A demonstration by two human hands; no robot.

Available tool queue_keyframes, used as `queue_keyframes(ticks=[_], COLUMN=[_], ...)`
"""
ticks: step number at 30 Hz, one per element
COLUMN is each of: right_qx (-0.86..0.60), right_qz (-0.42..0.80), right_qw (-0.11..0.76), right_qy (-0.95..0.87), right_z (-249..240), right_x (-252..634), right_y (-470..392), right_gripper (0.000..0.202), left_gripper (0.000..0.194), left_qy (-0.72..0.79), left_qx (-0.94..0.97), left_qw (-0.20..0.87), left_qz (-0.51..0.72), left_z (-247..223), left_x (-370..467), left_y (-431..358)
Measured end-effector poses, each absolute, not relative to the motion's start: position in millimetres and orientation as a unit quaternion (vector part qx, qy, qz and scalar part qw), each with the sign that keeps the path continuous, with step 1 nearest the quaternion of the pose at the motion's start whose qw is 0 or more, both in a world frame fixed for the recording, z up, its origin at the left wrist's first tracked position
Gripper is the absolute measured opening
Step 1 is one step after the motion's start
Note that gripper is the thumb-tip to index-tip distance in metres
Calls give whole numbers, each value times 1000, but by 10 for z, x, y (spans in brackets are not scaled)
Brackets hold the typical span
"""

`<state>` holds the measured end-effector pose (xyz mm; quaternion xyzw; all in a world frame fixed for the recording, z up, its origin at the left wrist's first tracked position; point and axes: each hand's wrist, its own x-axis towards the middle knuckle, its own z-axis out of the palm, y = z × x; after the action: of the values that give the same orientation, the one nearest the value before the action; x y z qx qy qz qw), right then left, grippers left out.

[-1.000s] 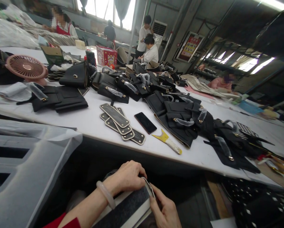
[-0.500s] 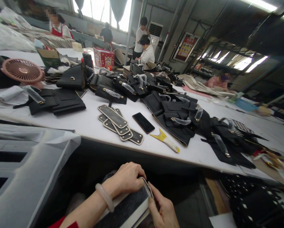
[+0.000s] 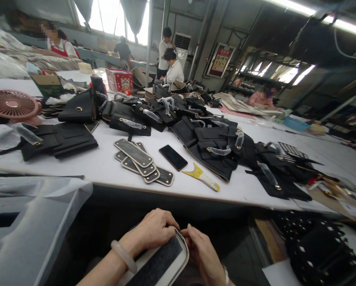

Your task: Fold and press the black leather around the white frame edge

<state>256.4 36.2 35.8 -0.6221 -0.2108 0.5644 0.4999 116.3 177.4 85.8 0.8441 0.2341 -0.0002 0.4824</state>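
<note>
One pale-edged piece (image 3: pixel 160 260), cropped below, in closed grip of left hand (image 3: pixel 154 231); right hand (image 3: pixel 203 249), grip unclear

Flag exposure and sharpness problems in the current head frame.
Head view: window blown out; strip light glaring, upper right; space below the table nearly black, though left hand and right hand are readable. Head view, far left: clear plastic smeared; phone outline crisper. Head view overall: scene tilted, sloping down rightward.

- what's the left hand (image 3: pixel 154 229) doing?
- gripping the dark panel (image 3: pixel 158 260) with pale edging.
- and the right (image 3: pixel 202 251)?
- at its corner, below the white table (image 3: pixel 106 172).
</note>
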Motion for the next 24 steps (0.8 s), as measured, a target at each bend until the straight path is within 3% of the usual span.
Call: queue_keyframes(ticks=[10,24], right_qx=[-568,-518], right_qz=[635,680], right_qw=[450,462], right_qy=[-268,-236], right_z=[402,483], right_x=[2618,2570], right_y=[495,477], right_gripper=[55,42], left_gripper=[36,32], left_qy=[220,204], left_qx=[840,836], left_qw=[496,508], left_qz=[13,29], left_z=[783,789], left_x=[1145,1090], left_y=[1777,1754])
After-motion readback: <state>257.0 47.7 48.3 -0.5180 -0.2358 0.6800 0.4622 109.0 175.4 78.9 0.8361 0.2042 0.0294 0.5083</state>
